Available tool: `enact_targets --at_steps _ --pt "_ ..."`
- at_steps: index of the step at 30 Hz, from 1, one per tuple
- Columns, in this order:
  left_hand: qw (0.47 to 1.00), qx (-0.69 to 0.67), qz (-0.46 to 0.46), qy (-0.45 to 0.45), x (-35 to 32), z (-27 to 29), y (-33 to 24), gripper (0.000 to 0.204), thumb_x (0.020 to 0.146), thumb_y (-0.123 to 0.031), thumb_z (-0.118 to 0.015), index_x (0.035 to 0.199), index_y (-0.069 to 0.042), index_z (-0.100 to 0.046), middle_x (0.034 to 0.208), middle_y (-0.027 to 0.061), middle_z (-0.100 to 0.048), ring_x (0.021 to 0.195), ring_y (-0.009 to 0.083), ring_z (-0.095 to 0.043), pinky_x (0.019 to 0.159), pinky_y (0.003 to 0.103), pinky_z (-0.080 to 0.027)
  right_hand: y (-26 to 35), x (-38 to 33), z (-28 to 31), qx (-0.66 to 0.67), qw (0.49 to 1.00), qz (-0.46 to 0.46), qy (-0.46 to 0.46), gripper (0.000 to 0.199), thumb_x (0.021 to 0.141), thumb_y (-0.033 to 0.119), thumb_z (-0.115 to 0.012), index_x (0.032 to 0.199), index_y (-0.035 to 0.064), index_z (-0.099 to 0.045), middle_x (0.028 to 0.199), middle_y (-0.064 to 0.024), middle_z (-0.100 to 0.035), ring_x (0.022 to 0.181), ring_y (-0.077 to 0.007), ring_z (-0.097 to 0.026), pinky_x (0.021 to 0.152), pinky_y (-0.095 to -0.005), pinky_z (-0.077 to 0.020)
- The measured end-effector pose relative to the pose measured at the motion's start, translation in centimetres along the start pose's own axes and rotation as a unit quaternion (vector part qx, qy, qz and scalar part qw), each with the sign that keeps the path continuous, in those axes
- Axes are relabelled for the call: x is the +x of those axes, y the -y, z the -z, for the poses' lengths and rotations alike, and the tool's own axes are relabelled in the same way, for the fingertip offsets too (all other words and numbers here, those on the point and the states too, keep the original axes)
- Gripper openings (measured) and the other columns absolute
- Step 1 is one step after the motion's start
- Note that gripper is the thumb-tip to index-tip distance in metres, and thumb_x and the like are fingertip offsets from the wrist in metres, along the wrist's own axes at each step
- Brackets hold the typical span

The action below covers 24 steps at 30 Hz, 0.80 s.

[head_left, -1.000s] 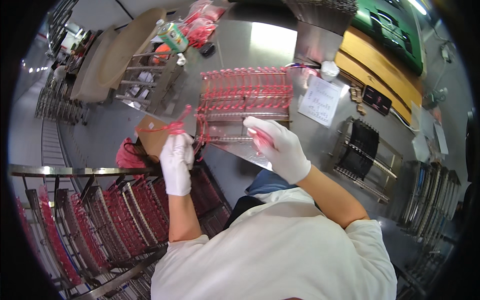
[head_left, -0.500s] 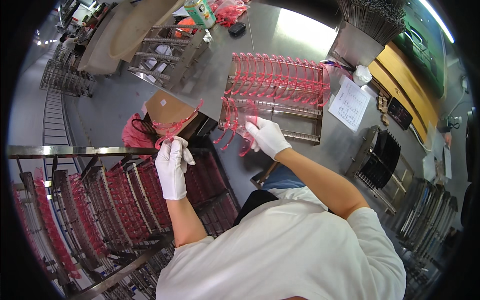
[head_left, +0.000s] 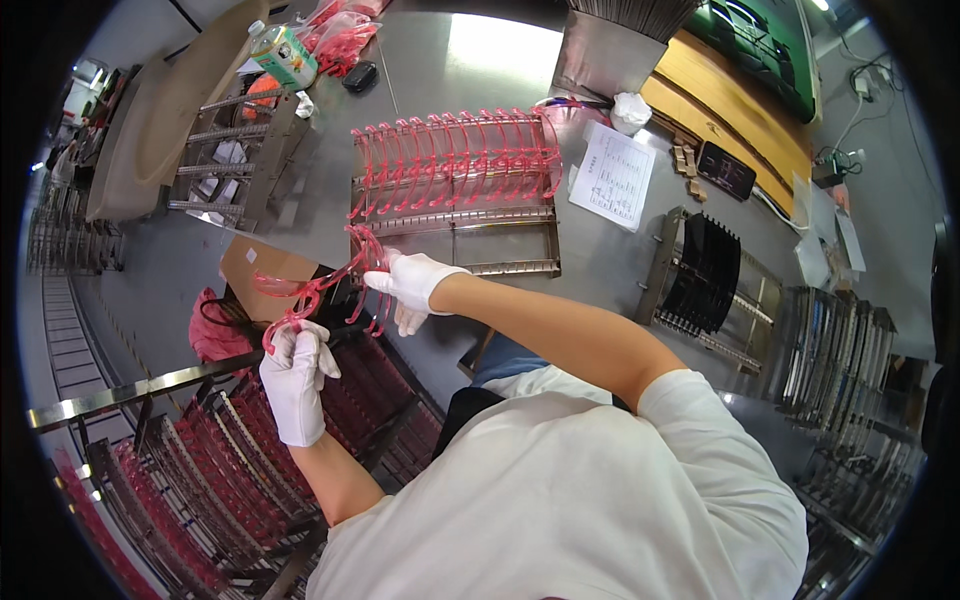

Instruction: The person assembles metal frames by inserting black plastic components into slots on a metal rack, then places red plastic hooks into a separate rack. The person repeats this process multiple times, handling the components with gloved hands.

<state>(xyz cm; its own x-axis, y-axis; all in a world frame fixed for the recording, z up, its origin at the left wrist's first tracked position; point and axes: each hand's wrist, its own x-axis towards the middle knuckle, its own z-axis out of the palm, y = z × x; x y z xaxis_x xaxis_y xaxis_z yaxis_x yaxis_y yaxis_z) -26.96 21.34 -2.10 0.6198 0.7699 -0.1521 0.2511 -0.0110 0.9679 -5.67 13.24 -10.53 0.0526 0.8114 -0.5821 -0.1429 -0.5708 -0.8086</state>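
My left hand (head_left: 293, 385), in a white glove, is closed on several translucent pink plastic frames (head_left: 302, 300), which fan out above its fingertips. My right hand (head_left: 420, 284), also gloved in white, reaches across to the front left corner of a metal rack (head_left: 470, 268). Its fingers are closed on more pink frames (head_left: 366, 262), partly hidden behind the glove. These curved pieces hang at the rack's edge and nearly touch those in my left hand. Farther back on the rack, a row of matching pink frames (head_left: 455, 160) stands side by side.
Tall shelving (head_left: 200, 480) of racks with pink pieces stands at the lower left, behind a metal rail (head_left: 140, 387). A carton (head_left: 262, 277) sits beyond my left hand. Right of the rack are a written sheet (head_left: 612, 178), a phone (head_left: 727, 170) and a rack of black pieces (head_left: 702, 270).
The whole view has swung, so the table appears farther left. My hands have drawn closer together, and the pink frames at my right hand are now beside those in my left.
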Motion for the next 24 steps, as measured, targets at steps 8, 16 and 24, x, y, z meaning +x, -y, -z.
enact_targets --at_steps 8,16,24 --pt "0.962 -0.107 -0.024 0.248 -1.1 0.3 1.9 0.041 0.098 -0.043 -0.070 0.096 -0.003 -0.063 0.070 0.0065 -0.063 0.052 0.0116 -0.054 0.048 0.024 -0.035 0.9 -8.7 3.9 0.171 0.978 0.091 0.075 0.057 0.108 0.045 -0.048 0.141 -0.0015 -0.056 0.086 -0.0130 -0.071 0.058 -0.0111 -0.057 0.060 -0.0237 -0.0479" --pt "0.984 -0.175 0.001 0.030 1.0 -6.1 -2.1 0.036 0.112 -0.033 -0.046 0.097 -0.002 -0.056 0.054 -0.0002 -0.043 0.044 0.0103 -0.046 0.042 0.026 -0.037 3.1 -13.0 1.9 -0.405 0.688 0.529 -0.289 0.038 0.081 0.004 -0.072 0.118 0.0147 -0.072 0.090 -0.0050 -0.068 0.078 -0.0282 -0.065 0.071 -0.0343 -0.0526" --pt "0.771 0.298 -0.375 -0.419 12.3 7.1 -13.4 0.045 0.102 -0.030 -0.063 0.138 -0.002 -0.060 0.129 0.0203 -0.067 0.113 0.0352 -0.066 0.103 0.039 -0.050 -3.3 -9.9 2.9 0.118 0.969 0.185 -0.114 0.056 0.107 0.012 -0.058 0.158 0.0051 -0.038 0.110 -0.0014 -0.067 0.082 -0.0027 -0.056 0.077 -0.0197 -0.0493"
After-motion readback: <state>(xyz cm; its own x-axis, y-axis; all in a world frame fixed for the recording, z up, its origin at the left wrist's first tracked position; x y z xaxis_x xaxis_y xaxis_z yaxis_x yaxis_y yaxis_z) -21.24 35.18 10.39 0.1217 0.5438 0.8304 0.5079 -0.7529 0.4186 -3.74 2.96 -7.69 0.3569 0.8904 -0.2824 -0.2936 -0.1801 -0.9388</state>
